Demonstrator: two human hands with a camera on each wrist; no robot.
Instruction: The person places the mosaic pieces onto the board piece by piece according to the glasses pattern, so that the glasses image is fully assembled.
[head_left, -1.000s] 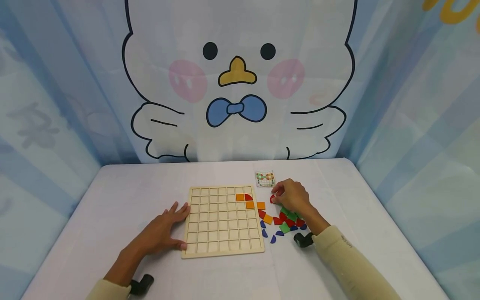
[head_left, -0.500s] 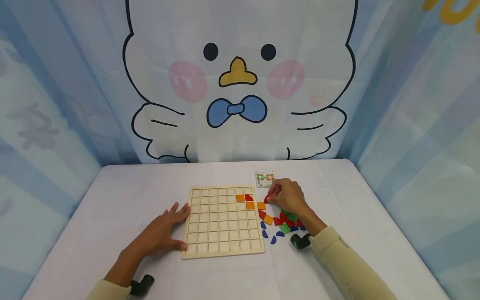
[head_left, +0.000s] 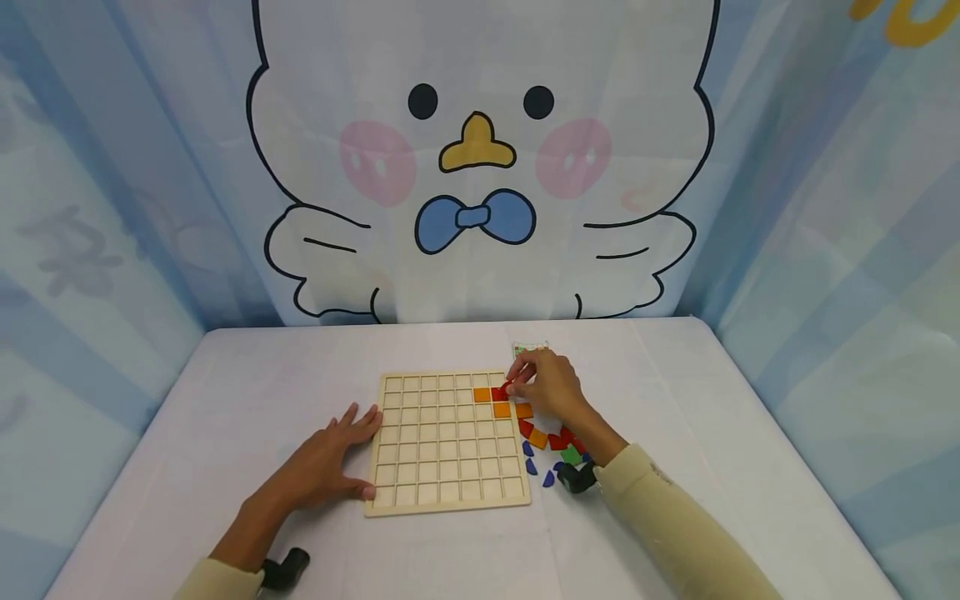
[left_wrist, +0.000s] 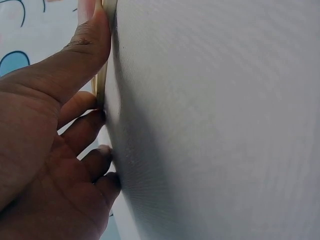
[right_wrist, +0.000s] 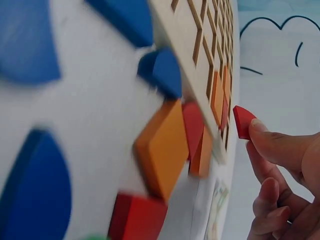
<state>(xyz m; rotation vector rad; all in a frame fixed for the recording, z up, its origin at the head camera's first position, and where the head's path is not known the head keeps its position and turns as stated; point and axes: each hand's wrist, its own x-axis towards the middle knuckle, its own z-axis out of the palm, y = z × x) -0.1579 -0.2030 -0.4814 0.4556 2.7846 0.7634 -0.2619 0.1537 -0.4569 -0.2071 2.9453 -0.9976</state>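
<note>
A square wooden grid board point(head_left: 435, 454) lies on the white table. My left hand point(head_left: 322, 462) rests at its left edge with the fingers spread. In the left wrist view, the thumb and fingers touch the side of the board point(left_wrist: 100, 85). Over the board's far right corner, my right hand point(head_left: 551, 385) pinches a red quarter-circle tile point(right_wrist: 243, 121) between thumb and fingers. It is held above the surface. Two orange square tiles point(head_left: 482, 395) and a red tile point(head_left: 496, 394) sit in cells near that corner. The right hand partly covers this area.
Loose tiles lie right of the board: an orange square point(head_left: 537, 439), a green one point(head_left: 571, 455), several red pieces and blue half-rounds point(head_left: 531, 467). A small pattern card point(head_left: 529, 346) lies behind the right hand, partly hidden. A printed curtain point(head_left: 480, 275) stands behind the table.
My right hand has moved left with the red quarter-circle tile, from beside the loose tiles to over the board's far right corner, covering part of the card. The left hand has stayed put.
</note>
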